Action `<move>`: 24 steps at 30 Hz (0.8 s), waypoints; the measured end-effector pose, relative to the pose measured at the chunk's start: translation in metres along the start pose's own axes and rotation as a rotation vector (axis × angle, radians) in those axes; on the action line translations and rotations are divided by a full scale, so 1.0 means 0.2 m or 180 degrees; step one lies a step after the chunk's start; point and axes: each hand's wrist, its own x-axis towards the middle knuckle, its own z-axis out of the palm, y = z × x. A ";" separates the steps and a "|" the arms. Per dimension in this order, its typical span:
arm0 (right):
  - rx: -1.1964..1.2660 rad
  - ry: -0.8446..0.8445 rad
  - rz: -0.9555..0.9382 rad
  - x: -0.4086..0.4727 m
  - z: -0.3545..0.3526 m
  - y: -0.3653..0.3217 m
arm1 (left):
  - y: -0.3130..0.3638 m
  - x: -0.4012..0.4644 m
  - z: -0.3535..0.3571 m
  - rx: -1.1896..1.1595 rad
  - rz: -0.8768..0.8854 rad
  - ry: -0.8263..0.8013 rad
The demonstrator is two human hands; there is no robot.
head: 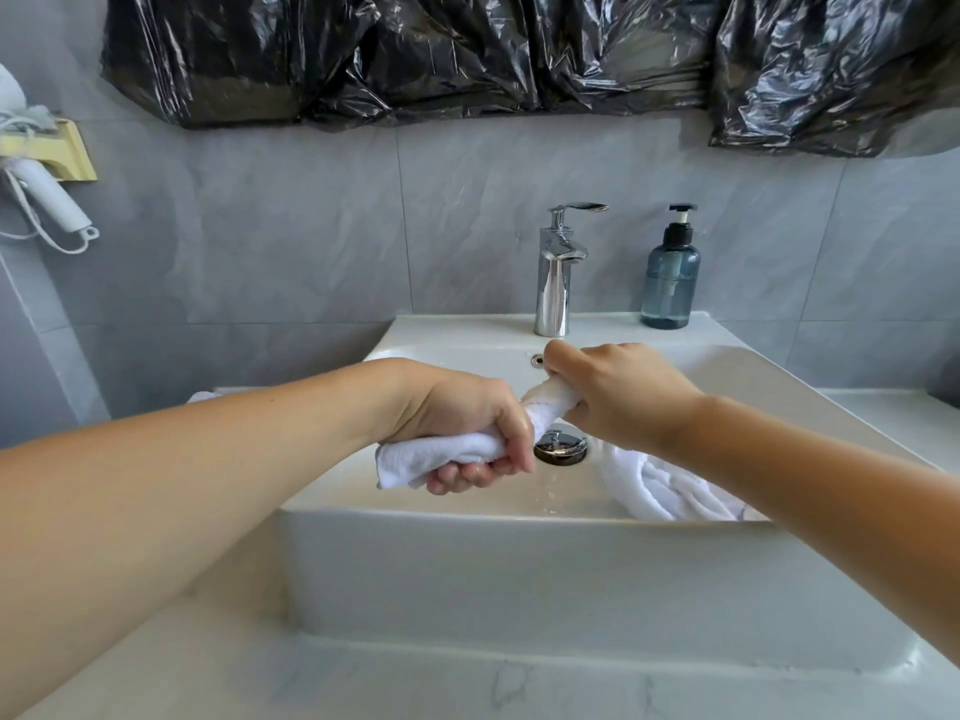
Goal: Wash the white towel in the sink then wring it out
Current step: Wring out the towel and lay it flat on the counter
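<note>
The white towel (pixel 545 402) is held twisted into a rope above the sink (pixel 415 563), over the drain (pixel 561 448); its one end is grasped by the clenched fingers of the left hand (pixel 467 423) at about 8 o'clock from the drain, its other by the right hand (pixel 618 392), closed round it at about 1 o'clock. More white cloth (pixel 660 485) is seen lying in the basin at 4 o'clock. A faucet (pixel 558 272) and a soap bottle (pixel 670 272) are noted on the sink's back ledge at 12 o'clock.
</note>
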 end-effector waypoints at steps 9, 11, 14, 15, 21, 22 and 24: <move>0.1858 -0.1409 0.1343 -0.08 -0.08 0.01 | -0.04 -0.20 0.07 0.0356 0.0012 0.0891; 0.2005 -0.1367 0.1414 -0.06 -0.10 -0.05 | -0.05 -0.25 0.11 0.0572 -0.0158 0.1051; 0.1494 -0.0944 0.1381 0.00 -0.14 -0.12 | 0.01 -0.21 0.20 0.1169 0.0121 0.1822; 0.1195 -0.0865 0.1283 0.01 -0.16 -0.13 | 0.04 -0.20 0.25 0.1559 0.0211 0.2247; 0.1927 -0.1890 0.1441 -0.02 -0.25 -0.05 | 0.13 0.00 0.36 0.3227 0.0271 0.3629; 0.2302 -0.2046 0.1618 -0.04 -0.26 -0.02 | 0.14 0.02 0.36 0.3196 0.0376 0.3686; 0.2511 -0.2452 0.1688 -0.08 -0.30 0.03 | 0.12 0.03 0.33 0.2957 0.0555 0.3790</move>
